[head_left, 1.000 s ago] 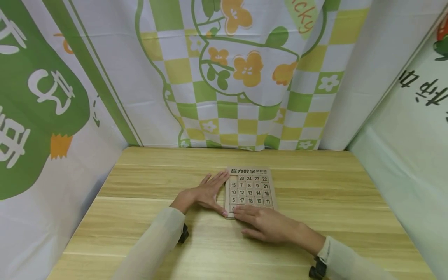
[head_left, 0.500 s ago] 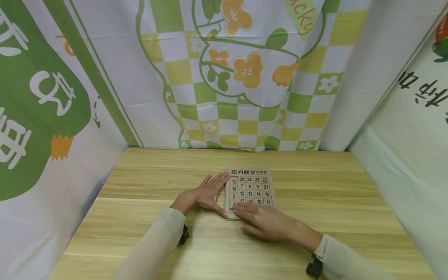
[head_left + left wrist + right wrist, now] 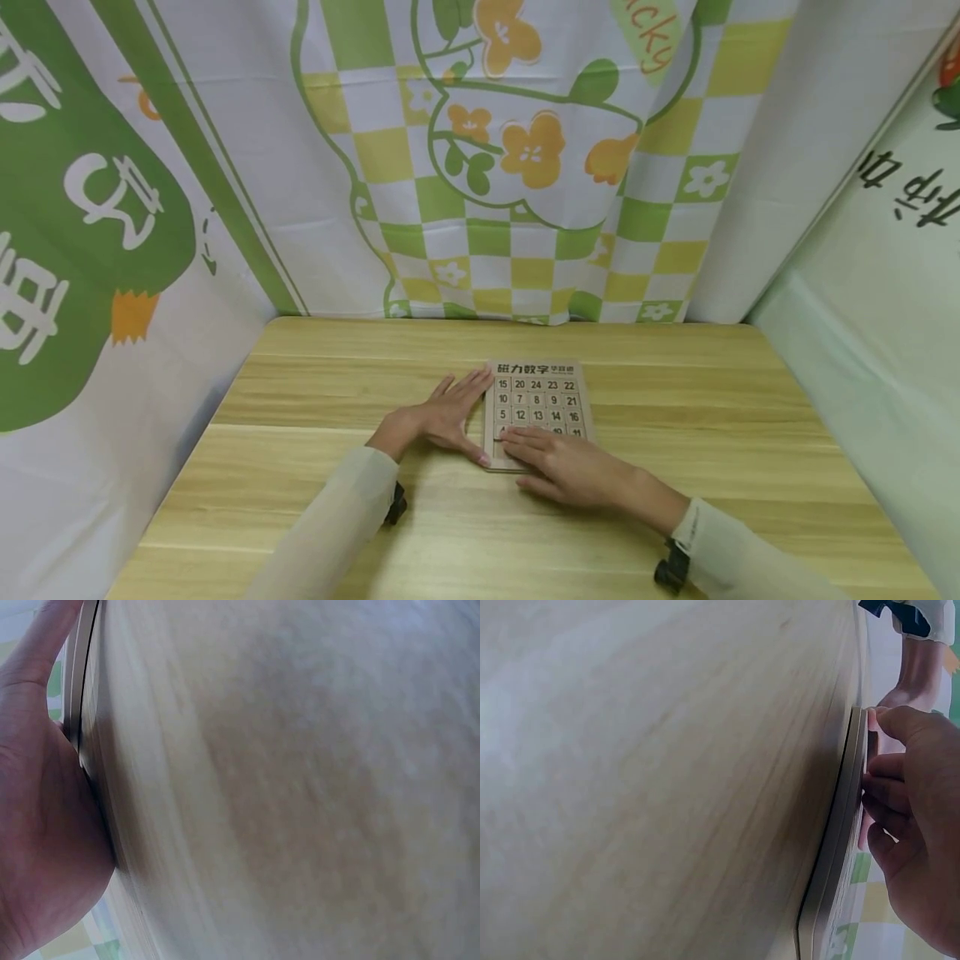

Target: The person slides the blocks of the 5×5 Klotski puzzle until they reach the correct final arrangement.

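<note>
A wooden number sliding puzzle (image 3: 534, 368) lies flat on the table, its tiles printed with black numbers. My left hand (image 3: 442, 417) is spread along the puzzle's left side, fingertips at the top left corner and thumb at the bottom left. Fingertips of my right hand (image 3: 573, 471) rest on the lower left tiles, near the 4 tile (image 3: 502, 431), and the hand hides much of the bottom rows. A bare slot (image 3: 500, 452) shows at the bottom left of the grid. The right wrist view shows the puzzle's thick edge (image 3: 840, 825) beside my right fingers.
The wood-grain table (image 3: 345, 350) extends around the puzzle on all sides. Behind it hangs a green and yellow checked curtain (image 3: 487, 242). White printed cloths close off the left and right. Both wrists wear a dark strap-on device, such as the right one (image 3: 672, 567).
The left column of tiles has slid up, so 15 now sits beside 20 and the gap is at the bottom left. My right fingertips have moved slightly upward; the left hand stays put.
</note>
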The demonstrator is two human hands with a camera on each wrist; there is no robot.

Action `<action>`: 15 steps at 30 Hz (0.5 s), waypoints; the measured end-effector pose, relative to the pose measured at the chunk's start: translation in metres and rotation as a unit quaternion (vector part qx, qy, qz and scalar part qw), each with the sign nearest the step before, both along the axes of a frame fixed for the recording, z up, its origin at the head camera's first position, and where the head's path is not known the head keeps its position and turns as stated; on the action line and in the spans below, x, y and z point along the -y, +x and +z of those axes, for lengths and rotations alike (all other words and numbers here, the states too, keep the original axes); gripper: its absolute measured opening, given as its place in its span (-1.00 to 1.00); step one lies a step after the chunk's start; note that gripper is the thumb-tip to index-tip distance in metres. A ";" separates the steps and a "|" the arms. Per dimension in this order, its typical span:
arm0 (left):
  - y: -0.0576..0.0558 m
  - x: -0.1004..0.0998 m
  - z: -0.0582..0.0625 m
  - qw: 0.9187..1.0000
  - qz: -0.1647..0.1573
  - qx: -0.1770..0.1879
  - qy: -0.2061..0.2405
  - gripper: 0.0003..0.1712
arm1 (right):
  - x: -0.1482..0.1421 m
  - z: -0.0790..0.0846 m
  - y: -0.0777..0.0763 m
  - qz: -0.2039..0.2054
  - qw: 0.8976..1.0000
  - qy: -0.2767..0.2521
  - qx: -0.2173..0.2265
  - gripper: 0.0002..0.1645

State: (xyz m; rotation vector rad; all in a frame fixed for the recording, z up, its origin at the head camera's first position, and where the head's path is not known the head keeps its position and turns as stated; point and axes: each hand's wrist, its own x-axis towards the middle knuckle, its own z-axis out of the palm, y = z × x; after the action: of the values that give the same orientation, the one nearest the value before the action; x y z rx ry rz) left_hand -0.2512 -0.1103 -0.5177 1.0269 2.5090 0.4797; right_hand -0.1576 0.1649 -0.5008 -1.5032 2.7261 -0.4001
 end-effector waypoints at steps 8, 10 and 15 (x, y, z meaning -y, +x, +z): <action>-0.001 0.000 -0.002 1.000 0.000 -0.001 0.004 0.67 | -0.006 0.007 0.003 -0.005 1.000 -0.012 -0.013 -0.30; 0.000 0.000 0.000 1.000 -0.001 -0.004 0.001 0.65 | -0.009 0.009 0.005 -0.006 1.000 -0.015 -0.016 -0.31; -0.003 0.003 -0.004 1.000 -0.005 0.002 0.014 0.69 | -0.020 0.014 0.008 -0.009 0.999 -0.025 -0.018 -0.31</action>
State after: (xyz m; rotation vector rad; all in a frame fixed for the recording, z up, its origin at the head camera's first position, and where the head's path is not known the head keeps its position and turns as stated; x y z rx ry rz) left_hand -0.2540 -0.1132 -0.5215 1.0487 2.4988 0.5150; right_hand -0.1496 0.1853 -0.4869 -1.5127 2.7802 -0.4485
